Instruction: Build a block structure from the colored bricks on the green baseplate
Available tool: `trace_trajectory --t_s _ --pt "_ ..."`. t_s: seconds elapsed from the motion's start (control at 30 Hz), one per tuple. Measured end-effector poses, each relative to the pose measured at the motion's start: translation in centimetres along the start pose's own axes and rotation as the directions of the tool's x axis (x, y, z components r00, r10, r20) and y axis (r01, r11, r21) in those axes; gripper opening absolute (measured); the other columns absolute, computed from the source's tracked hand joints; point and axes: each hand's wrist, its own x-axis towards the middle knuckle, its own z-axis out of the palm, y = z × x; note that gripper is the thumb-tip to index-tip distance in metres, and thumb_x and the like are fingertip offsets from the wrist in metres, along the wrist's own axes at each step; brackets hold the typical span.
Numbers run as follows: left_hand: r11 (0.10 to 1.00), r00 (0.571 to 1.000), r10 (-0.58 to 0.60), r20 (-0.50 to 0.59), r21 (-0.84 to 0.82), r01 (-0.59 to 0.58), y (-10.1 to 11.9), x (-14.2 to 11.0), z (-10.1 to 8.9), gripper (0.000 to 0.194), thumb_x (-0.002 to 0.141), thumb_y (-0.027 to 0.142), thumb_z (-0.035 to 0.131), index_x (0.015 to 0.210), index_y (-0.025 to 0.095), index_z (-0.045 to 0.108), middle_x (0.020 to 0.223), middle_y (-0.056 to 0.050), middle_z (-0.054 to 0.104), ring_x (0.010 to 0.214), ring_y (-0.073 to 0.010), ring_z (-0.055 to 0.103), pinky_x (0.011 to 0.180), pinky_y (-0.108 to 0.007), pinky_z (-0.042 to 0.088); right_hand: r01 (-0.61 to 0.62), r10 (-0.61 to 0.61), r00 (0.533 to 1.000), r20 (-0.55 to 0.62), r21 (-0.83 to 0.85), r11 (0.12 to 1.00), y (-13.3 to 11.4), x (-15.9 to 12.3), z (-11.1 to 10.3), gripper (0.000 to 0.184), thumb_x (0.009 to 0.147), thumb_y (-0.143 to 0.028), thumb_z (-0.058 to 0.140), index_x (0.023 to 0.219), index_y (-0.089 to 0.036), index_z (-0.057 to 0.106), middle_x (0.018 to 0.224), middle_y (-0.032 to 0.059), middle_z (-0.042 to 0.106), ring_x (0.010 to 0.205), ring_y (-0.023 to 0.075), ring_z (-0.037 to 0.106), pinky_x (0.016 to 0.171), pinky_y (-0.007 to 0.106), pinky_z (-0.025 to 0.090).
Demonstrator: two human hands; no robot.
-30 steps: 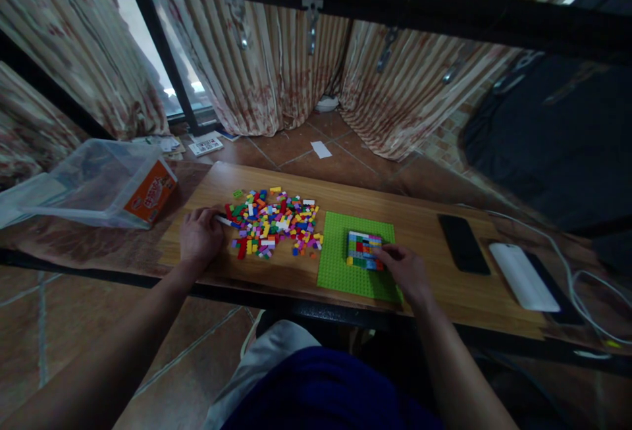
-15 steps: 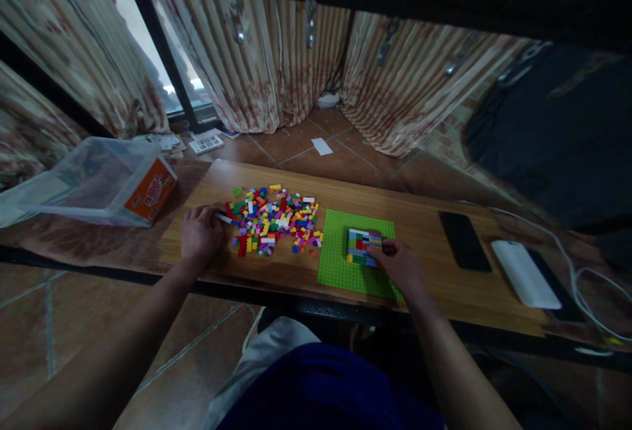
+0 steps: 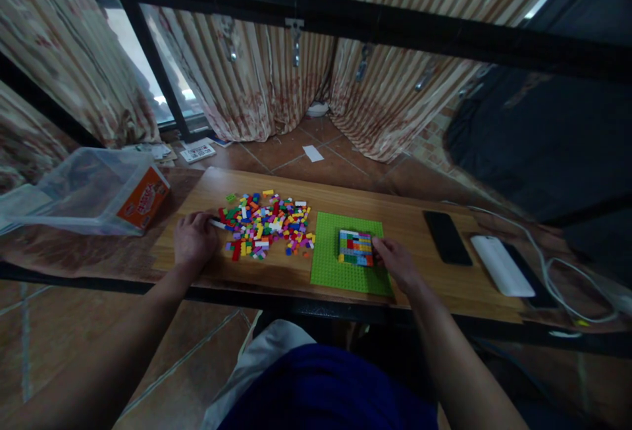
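A heap of several small coloured bricks (image 3: 266, 224) lies on the wooden board (image 3: 276, 272). My left hand (image 3: 193, 239) rests at the heap's left edge, fingers curled around a thin white piece (image 3: 217, 224). To the right, a green baseplate (image 3: 345, 268) carries a flat block of joined coloured bricks (image 3: 355, 247). My right hand (image 3: 396, 261) touches that block's right side, fingers bent against it.
A clear plastic tub with an orange label (image 3: 93, 189) lies at the left. A black phone (image 3: 447, 237) and a white device (image 3: 501, 264) with a cable (image 3: 557, 272) sit at the right. Curtains and a black bar rise behind.
My right hand slid from the block's lower right corner up to its right side. The left hand stayed put. The view shifted slightly.
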Motion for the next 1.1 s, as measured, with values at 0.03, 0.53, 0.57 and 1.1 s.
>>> trace_trajectory --t_s 0.03,0.53,0.57,1.1 --pt "1.000 1.000 -0.003 -0.002 -0.002 0.003 0.0 0.0 0.0 0.032 0.083 0.020 0.044 0.103 0.016 0.068 0.110 -0.016 0.066 0.107 -0.0326 0.057 0.098 -0.048 0.044 0.009 -0.009 1.000 0.006 0.013 1.000 0.1 -0.1 -0.1 0.050 0.072 -0.069 0.064 0.074 -0.019 0.069 0.068 0.0053 0.069 0.062 0.0176 0.061 0.055 0.029 0.047" --pt "0.999 1.000 0.004 -0.004 0.041 -0.004 -0.2 0.0 0.3 0.032 0.085 0.020 0.042 0.103 0.016 0.069 0.108 -0.014 0.067 0.106 -0.0310 0.058 0.096 -0.045 0.045 0.078 -0.116 0.992 -0.047 -0.498 0.864 -1.2 -0.6 1.9 0.051 0.076 -0.061 0.065 0.099 -0.016 0.070 0.080 0.0071 0.072 0.070 0.0203 0.064 0.063 0.030 0.043" --pt "0.999 1.000 0.004 -0.005 0.043 -0.004 -0.2 0.0 0.3 0.032 0.085 0.020 0.042 0.103 0.016 0.069 0.108 -0.014 0.067 0.106 -0.0308 0.058 0.096 -0.045 0.045 0.076 -0.122 0.991 -0.056 -0.515 0.854 -1.4 -0.8 2.1 0.051 0.077 -0.060 0.065 0.100 -0.016 0.069 0.082 0.0078 0.072 0.071 0.0205 0.065 0.063 0.030 0.043" --pt "0.999 1.000 0.007 -0.026 0.042 -0.006 -0.1 -0.3 0.4 0.032 0.084 0.016 0.045 0.104 0.014 0.070 0.109 -0.014 0.068 0.103 -0.0308 0.059 0.093 -0.044 0.046 0.126 -0.206 0.976 -0.075 -0.576 0.807 -0.2 -0.8 2.6 0.057 0.080 -0.065 0.058 0.106 -0.015 0.069 0.090 0.0121 0.073 0.077 0.0253 0.067 0.067 0.034 0.045"
